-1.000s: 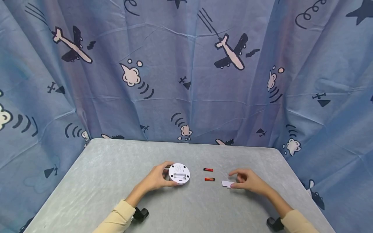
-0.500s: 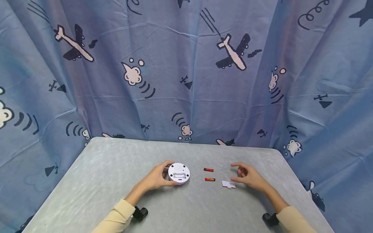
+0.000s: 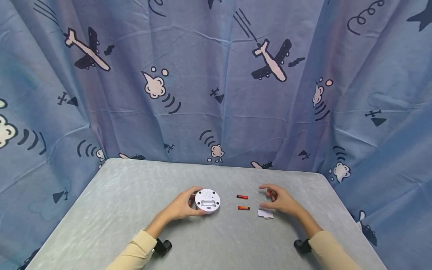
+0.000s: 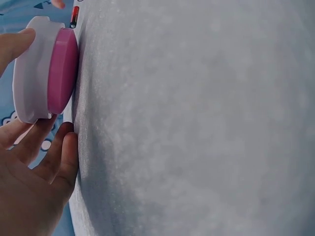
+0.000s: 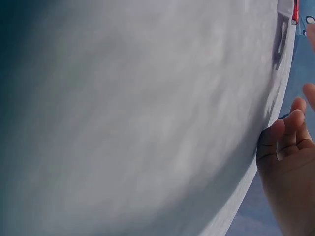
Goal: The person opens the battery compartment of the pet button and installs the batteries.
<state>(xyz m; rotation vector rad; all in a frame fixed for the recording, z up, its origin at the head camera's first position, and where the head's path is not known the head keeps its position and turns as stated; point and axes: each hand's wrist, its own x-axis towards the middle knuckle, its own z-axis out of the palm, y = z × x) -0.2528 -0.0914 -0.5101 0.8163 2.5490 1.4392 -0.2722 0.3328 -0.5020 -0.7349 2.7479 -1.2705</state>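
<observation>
My left hand [image 3: 182, 205] grips a round white battery device [image 3: 207, 201] by its sides, thumb at the near edge and fingers at the far edge. Its underside faces up, showing small dark feet, speaker holes and an uncovered battery compartment with no cells in it. In the left wrist view, the pink part [image 4: 64, 71] of the device faces the table. My right hand [image 3: 281, 199] hovers holding nothing, thumb and forefinger spread apart, just behind a small white battery cover [image 3: 265, 214] lying on the table. Left of that hand lie two red batteries, one farther [image 3: 242, 197] and one nearer [image 3: 243, 208].
The pale grey table [image 3: 152, 180] runs back to a blue curtain [image 3: 189, 93] printed with airplanes. Black wrist cameras sit on the left wrist [image 3: 163, 247] and the right wrist [image 3: 302, 246], close over the tabletop.
My right hand has let go of the white battery cover, lifted off it and shifted left toward the batteries. The left hand keeps holding the device in the same place.
</observation>
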